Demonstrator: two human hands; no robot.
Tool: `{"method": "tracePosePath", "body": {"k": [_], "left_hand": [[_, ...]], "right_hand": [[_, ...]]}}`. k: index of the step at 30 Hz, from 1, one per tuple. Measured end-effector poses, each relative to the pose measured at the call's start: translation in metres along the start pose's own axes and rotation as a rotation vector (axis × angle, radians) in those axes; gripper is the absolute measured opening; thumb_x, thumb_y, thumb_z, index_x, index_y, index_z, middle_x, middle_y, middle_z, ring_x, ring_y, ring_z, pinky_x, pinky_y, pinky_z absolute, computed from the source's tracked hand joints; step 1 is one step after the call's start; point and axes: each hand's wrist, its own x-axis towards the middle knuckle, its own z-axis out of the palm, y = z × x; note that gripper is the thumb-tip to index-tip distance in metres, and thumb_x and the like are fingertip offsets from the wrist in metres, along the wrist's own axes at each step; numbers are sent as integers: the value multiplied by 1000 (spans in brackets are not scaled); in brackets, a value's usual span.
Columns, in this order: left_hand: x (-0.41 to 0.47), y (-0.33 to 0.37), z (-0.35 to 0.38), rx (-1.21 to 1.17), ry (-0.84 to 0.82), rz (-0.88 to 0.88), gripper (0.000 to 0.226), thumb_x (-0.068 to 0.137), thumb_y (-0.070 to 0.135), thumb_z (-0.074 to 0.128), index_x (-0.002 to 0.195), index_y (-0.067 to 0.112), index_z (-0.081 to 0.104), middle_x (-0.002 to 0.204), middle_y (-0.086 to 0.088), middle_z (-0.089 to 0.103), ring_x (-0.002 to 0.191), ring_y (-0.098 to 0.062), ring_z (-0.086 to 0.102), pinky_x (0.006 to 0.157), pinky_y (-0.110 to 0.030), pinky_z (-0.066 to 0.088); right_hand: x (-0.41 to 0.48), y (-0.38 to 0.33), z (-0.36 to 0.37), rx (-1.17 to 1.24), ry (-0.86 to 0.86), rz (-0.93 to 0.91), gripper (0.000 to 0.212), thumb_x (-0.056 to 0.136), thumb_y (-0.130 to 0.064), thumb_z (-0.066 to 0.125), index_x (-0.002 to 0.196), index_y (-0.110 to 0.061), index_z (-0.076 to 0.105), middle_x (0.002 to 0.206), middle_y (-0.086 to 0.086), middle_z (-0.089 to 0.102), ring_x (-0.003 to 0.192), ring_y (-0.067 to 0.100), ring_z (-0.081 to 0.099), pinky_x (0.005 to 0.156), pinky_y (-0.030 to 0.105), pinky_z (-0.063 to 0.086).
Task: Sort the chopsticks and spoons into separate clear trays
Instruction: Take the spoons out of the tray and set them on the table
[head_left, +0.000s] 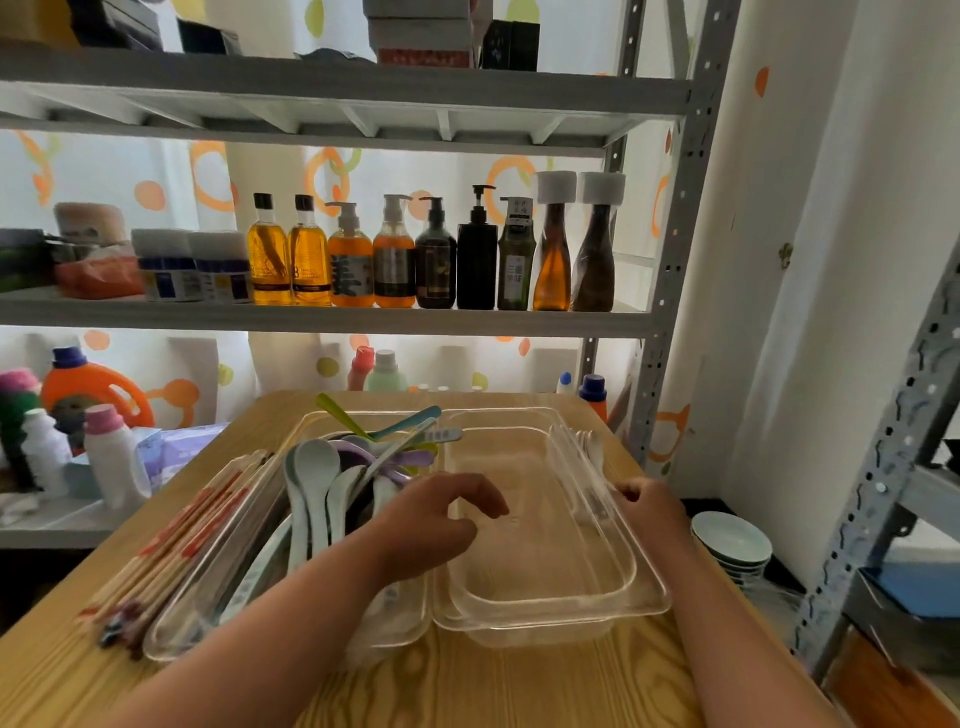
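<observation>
At the far left we are seeing a bundle of chopsticks (171, 545) lying on the wooden table (467, 686), just beside the left clear tray (171, 639) and outside it. In that tray the spoons (317, 483) are piling up together, pale bowls toward us and coloured handles pointing away. Our left hand (441, 519) is hovering over the seam where the two trays are touching, its fingers hanging loosely curled and gripping nothing. The right clear tray (571, 603) is sitting nested on another like it. Our right hand (649, 506) is curling its fingers around that tray's right rim and holding it. Past the table's right edge, stacked bowls (732, 540) are resting lower down.
</observation>
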Motion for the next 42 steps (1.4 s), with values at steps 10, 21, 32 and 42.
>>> {"method": "tracePosePath", "body": {"k": [10,21,32,42], "left_hand": [[-2,2,1,48,-5,-3,45,80,-2,48,96,37,64,108,16,64,111,0,53,98,-23,35],[-3,4,1,78,-1,19,45,82,-1,49,92,40,61,103,15,64,105,2,54,95,-21,39],[-5,4,2,107,8,33,41,84,0,50,94,38,62,100,16,64,101,4,54,87,-13,38],[-4,5,2,117,5,30,40,84,1,49,95,37,62,99,15,65,100,3,55,87,-13,38]], "right_hand": [[-5,-2,-1,42,49,-44,30,85,-23,67,112,-8,68,102,8,71,94,23,64,85,34,52],[-4,2,-11,41,-51,-41,28,91,-14,57,118,-9,64,116,11,66,109,27,58,91,35,45],[-4,2,-13,47,-174,-88,26,86,-28,66,111,-21,69,101,-4,70,93,13,62,88,35,50],[-2,2,1,-18,2,-143,29,85,-23,68,114,-16,67,103,2,71,91,17,64,77,25,48]]}}
